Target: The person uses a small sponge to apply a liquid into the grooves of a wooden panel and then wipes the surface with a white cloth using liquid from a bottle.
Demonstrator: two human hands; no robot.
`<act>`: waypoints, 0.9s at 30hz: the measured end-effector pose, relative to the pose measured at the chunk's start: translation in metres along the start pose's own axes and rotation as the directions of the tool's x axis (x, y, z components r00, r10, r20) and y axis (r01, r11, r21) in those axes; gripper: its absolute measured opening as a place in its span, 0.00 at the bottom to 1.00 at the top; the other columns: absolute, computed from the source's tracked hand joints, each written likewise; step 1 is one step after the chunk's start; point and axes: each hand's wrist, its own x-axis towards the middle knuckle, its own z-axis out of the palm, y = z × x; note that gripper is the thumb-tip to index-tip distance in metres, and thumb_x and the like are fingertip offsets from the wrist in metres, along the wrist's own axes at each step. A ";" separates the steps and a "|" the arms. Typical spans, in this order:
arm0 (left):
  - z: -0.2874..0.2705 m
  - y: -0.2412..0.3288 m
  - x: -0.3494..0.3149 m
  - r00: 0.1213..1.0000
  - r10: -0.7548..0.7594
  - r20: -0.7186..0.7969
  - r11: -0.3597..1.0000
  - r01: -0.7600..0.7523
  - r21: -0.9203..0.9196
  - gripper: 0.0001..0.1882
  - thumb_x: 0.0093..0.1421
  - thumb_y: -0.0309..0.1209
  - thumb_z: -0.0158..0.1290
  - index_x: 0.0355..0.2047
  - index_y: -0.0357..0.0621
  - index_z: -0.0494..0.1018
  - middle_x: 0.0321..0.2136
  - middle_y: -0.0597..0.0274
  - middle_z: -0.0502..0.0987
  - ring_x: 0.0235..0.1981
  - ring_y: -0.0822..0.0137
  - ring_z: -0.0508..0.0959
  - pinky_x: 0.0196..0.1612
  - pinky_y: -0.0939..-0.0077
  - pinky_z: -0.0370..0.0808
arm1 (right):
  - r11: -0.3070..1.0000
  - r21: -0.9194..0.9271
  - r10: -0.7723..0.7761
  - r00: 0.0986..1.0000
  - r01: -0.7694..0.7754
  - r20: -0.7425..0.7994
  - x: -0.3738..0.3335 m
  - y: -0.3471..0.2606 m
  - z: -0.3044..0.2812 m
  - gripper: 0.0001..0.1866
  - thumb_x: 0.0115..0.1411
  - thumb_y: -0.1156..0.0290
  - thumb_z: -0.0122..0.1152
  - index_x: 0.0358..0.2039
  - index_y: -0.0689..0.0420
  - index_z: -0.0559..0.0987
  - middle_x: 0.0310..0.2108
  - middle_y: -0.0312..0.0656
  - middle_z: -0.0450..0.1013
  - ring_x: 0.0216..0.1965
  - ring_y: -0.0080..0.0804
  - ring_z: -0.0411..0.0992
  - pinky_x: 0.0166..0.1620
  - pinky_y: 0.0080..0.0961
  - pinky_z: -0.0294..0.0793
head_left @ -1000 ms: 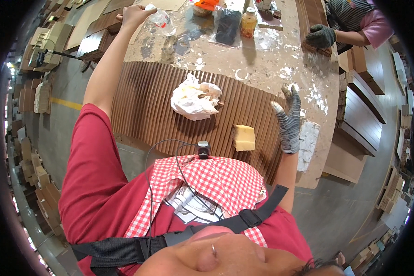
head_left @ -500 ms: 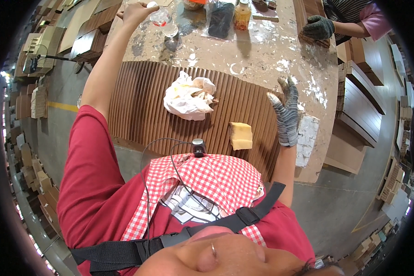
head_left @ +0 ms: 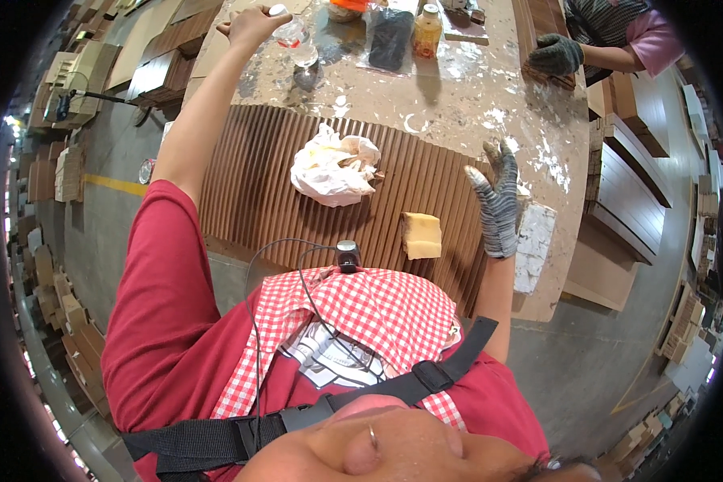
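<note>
My bare left hand (head_left: 255, 28) reaches to the far left of the table, its fingers curled and its thumb side against the neck of a clear plastic bottle (head_left: 296, 42) with a white cap. My right hand (head_left: 498, 205), in a grey striped glove, is open with fingers apart over the right end of a brown ribbed panel (head_left: 249, 173). On that panel lie a crumpled white cloth (head_left: 335, 167) and, nearer my right hand, a yellow sponge block (head_left: 422, 235). Beside the glove is a white-smeared block (head_left: 536, 245).
Along the far part of the paint-spotted table (head_left: 474, 88) stand an amber bottle (head_left: 426, 34) and a dark object in a clear bag (head_left: 390, 38). A co-worker's gloved hand (head_left: 556, 55) rests on brown boards at the far right. Stacked panels (head_left: 627, 189) stand right of the table.
The view has shifted slightly. My left hand has moved a little right and nearer, staying by the bottle's cap. My right hand keeps its spread pose, and the cloth and sponge lie as before.
</note>
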 end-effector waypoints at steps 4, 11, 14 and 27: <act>0.006 -0.016 -0.003 1.000 -0.006 -0.015 0.998 0.008 0.068 0.35 0.44 0.58 0.64 0.44 0.45 0.80 0.37 0.50 0.82 0.45 0.55 0.79 0.49 0.56 0.69 | 0.999 0.015 0.033 0.999 -0.033 0.020 -0.007 -0.004 0.006 0.47 0.56 0.59 0.71 0.69 0.55 0.53 0.64 0.50 0.60 0.67 0.43 0.55 0.67 0.40 0.59; 0.011 -0.052 -0.035 0.998 -0.020 0.055 0.982 0.009 0.190 0.46 0.42 0.67 0.61 0.59 0.59 0.70 0.55 0.53 0.74 0.64 0.44 0.61 0.63 0.34 0.45 | 0.999 -0.003 0.037 0.998 -0.037 0.053 -0.009 -0.008 0.014 0.47 0.56 0.58 0.71 0.68 0.57 0.54 0.64 0.49 0.60 0.67 0.43 0.56 0.67 0.40 0.58; 0.008 -0.061 -0.062 0.991 -0.093 0.095 0.992 0.084 0.097 0.42 0.43 0.65 0.62 0.57 0.62 0.72 0.57 0.61 0.73 0.62 0.52 0.64 0.63 0.37 0.46 | 0.994 -0.097 0.054 0.994 -0.045 0.095 -0.011 -0.010 0.015 0.44 0.56 0.59 0.71 0.67 0.58 0.57 0.63 0.49 0.62 0.66 0.42 0.58 0.67 0.39 0.59; -0.045 -0.146 -0.294 0.947 -0.288 -0.145 0.950 0.263 -0.168 0.15 0.57 0.43 0.61 0.45 0.62 0.80 0.48 0.69 0.74 0.54 0.60 0.67 0.61 0.47 0.58 | 0.701 -0.712 -0.036 0.995 -0.040 -0.091 0.005 0.049 -0.026 0.34 0.59 0.52 0.65 0.58 0.60 0.70 0.56 0.53 0.69 0.58 0.49 0.67 0.62 0.40 0.64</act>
